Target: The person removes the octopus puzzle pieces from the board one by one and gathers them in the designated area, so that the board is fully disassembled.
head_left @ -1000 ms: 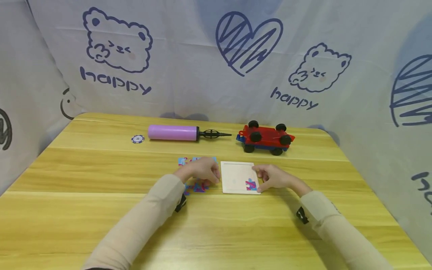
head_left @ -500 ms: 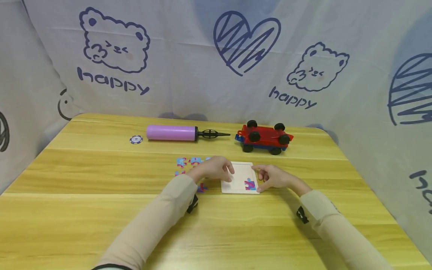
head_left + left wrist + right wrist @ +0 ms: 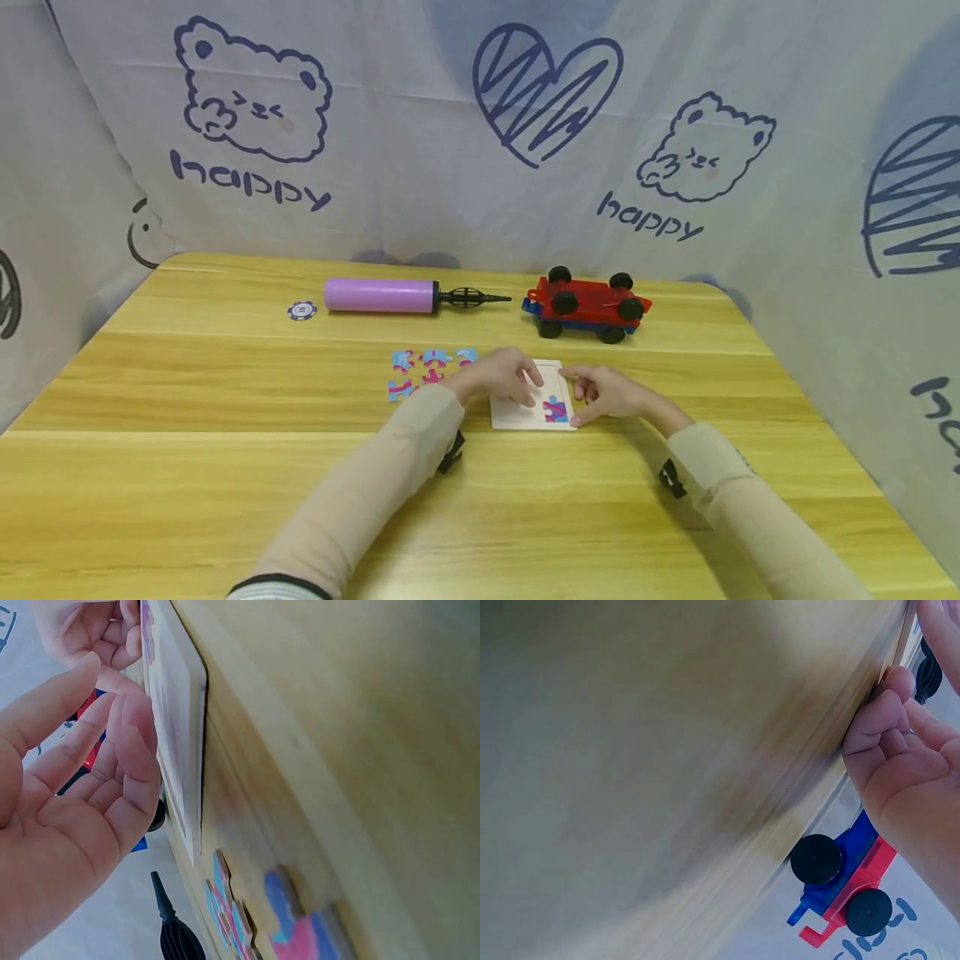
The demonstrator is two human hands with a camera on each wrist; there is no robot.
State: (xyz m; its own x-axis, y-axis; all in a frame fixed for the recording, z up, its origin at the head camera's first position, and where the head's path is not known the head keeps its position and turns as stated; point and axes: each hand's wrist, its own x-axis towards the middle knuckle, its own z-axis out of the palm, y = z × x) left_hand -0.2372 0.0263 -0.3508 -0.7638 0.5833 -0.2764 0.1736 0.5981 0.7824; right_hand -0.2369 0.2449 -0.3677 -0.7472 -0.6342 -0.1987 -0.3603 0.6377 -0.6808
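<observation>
A pale square puzzle tray lies on the table, with a pink-and-blue jigsaw piece in its near right corner. My left hand hovers over the tray's left part. Its fingers are loosely bent, and the left wrist view shows nothing between thumb and fingers. At the tray's right edge, my right hand holds the tray, thumb at the near corner and forefinger at the far one. Several loose jigsaw pieces lie left of the tray, some hidden by the left arm.
Behind the tray, a purple hand pump with a black nozzle lies on its side. Right of it are red and blue toy cars, the red one wheels up. A poker chip lies at the left. Printed cloth hangs behind the table.
My left hand has moved right, from beside the loose pieces to over the tray, uncovering more of those pieces. The right hand has stayed at the tray's edge.
</observation>
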